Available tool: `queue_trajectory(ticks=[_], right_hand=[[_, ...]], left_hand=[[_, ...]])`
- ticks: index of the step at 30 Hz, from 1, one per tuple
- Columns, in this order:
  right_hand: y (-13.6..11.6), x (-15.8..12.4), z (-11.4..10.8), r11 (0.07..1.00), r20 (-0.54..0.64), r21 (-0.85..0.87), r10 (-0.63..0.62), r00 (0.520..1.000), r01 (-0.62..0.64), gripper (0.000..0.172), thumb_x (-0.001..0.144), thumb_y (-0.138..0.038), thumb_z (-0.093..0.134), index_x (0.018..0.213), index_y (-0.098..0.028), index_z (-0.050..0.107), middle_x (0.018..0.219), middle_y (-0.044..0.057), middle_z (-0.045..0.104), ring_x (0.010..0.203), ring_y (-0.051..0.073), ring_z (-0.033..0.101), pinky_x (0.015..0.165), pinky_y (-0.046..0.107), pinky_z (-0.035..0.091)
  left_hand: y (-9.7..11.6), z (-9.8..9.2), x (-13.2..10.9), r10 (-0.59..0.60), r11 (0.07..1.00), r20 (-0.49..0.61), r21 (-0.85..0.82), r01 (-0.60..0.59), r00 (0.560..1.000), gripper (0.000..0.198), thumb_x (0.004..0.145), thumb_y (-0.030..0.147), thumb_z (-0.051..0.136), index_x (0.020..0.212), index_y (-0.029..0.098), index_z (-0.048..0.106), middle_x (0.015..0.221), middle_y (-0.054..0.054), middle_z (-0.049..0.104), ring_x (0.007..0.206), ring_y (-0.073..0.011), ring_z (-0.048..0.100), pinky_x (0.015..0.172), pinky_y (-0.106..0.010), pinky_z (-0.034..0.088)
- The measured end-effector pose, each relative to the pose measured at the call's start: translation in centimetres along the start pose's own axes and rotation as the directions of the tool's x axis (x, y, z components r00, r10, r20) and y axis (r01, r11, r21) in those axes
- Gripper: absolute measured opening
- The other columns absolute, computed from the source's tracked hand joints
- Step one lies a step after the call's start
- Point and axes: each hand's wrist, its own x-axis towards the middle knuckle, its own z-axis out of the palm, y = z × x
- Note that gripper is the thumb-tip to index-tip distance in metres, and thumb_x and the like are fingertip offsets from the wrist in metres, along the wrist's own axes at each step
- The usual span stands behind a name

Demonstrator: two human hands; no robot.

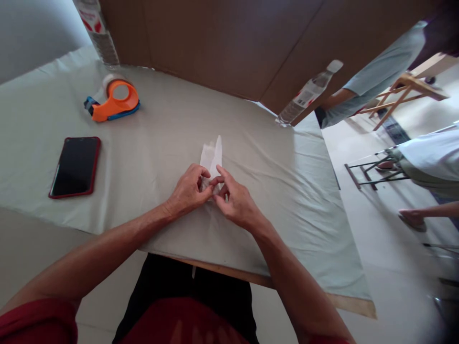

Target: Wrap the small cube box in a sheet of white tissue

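A small piece of folded white paper, thin like tissue, lies on the cloth in front of me, with a pointed flap rising on its right side. My left hand has its thumb and fingers closed on the paper's near left edge. From the other side, my right hand pinches the near end, its fingertips almost touching those of the left. The part of the paper under the fingertips is hidden.
A pale cloth covers the table. To the left are a phone and an orange tape dispenser. A brown cardboard panel stands behind, with a water bottle and another bottle beside it. People sit at right.
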Motion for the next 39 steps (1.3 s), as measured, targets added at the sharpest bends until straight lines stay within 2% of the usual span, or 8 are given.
queue_trajectory(ticks=[3,6,10,15,20,25,32,39], right_hand=[[1.1,0.5,-0.8,0.989,-0.079,0.143,0.037,0.996,-0.025,0.061,0.085,-0.015,0.054,0.146,-0.02,0.048,0.105,0.005,0.075,0.057,0.008,0.055,0.057,0.024,0.046],[2.5,2.0,-1.2,0.992,-0.167,0.129,0.024,0.986,-0.003,0.046,0.088,-0.017,0.055,0.134,-0.02,0.061,0.099,0.004,0.075,0.058,0.008,0.052,0.06,0.025,0.046],[4.2,4.7,-0.8,0.992,-0.066,0.09,-0.086,0.994,0.091,0.029,0.088,-0.017,0.056,0.108,-0.021,0.075,0.096,0.005,0.074,0.079,0.014,0.063,0.077,0.029,0.05],[5.4,6.2,-0.5,0.985,0.012,0.152,-0.09,0.996,0.087,0.022,0.088,-0.02,0.057,0.093,-0.023,0.079,0.092,0.004,0.074,0.084,0.016,0.065,0.082,0.031,0.05],[5.9,6.6,-1.1,0.965,-0.141,0.197,0.2,0.97,-0.171,0.02,0.084,-0.026,0.062,0.096,-0.019,0.076,0.085,0.003,0.072,0.064,0.012,0.058,0.063,0.028,0.05],[5.4,8.6,-1.3,0.79,0.026,0.394,0.502,0.864,-0.47,0.014,0.083,-0.025,0.061,0.091,-0.016,0.068,0.071,0.002,0.067,0.05,0.012,0.057,0.039,0.023,0.042],[5.3,10.2,-0.5,0.798,0.117,0.416,0.428,0.896,-0.436,0.014,0.078,-0.028,0.069,0.071,-0.019,0.06,0.049,-0.006,0.051,0.038,0.008,0.043,0.035,0.022,0.033],[6.0,9.6,0.3,0.862,-0.029,0.423,0.322,0.946,-0.28,0.017,0.077,-0.034,0.065,0.07,-0.02,0.056,0.06,-0.005,0.05,0.05,0.009,0.043,0.046,0.023,0.035]], left_hand=[[-0.2,0.1,0.0,0.027,0.999,-0.001,0.023,-0.027,1.0,0.02,0.077,0.018,0.067,0.095,0.019,0.057,0.086,0.001,0.056,0.059,-0.007,0.049,0.059,-0.022,0.046],[-0.2,0.1,-0.1,0.085,0.993,0.002,0.08,-0.085,0.996,0.027,0.075,0.015,0.064,0.102,0.017,0.06,0.098,-0.004,0.06,0.061,-0.007,0.05,0.06,-0.023,0.049],[0.0,0.0,-0.3,0.242,0.943,0.017,0.232,-0.239,0.97,0.036,0.08,0.014,0.059,0.116,0.018,0.064,0.131,-0.013,0.06,0.066,-0.0083,0.057,0.067,-0.027,0.055],[-0.3,0.0,-0.3,0.381,0.873,0.046,0.311,-0.376,0.923,0.026,0.084,0.011,0.055,0.104,0.017,0.071,0.123,-0.013,0.07,0.097,-0.0203,0.071,0.084,-0.033,0.059],[-0.7,0.0,-0.2,0.378,0.878,0.067,0.291,-0.38,0.924,0.027,0.086,0.012,0.056,0.108,0.015,0.071,0.116,-0.013,0.074,0.105,-0.0231,0.072,0.089,-0.034,0.061],[-0.5,0.1,-0.1,0.399,0.877,0.043,0.275,-0.395,0.916,0.026,0.086,0.011,0.055,0.106,0.015,0.071,0.108,-0.013,0.075,0.098,-0.0226,0.073,0.085,-0.035,0.062],[-0.3,-0.1,-0.1,0.425,0.863,0.058,0.274,-0.424,0.903,0.025,0.087,0.011,0.054,0.107,0.013,0.07,0.11,-0.014,0.076,0.098,-0.0241,0.073,0.086,-0.037,0.062],[-0.4,-0.2,0.0,0.323,0.913,0.09,0.232,-0.336,0.942,0.025,0.087,0.014,0.053,0.107,0.013,0.067,0.099,-0.011,0.076,0.091,-0.0231,0.072,0.081,-0.037,0.061]])
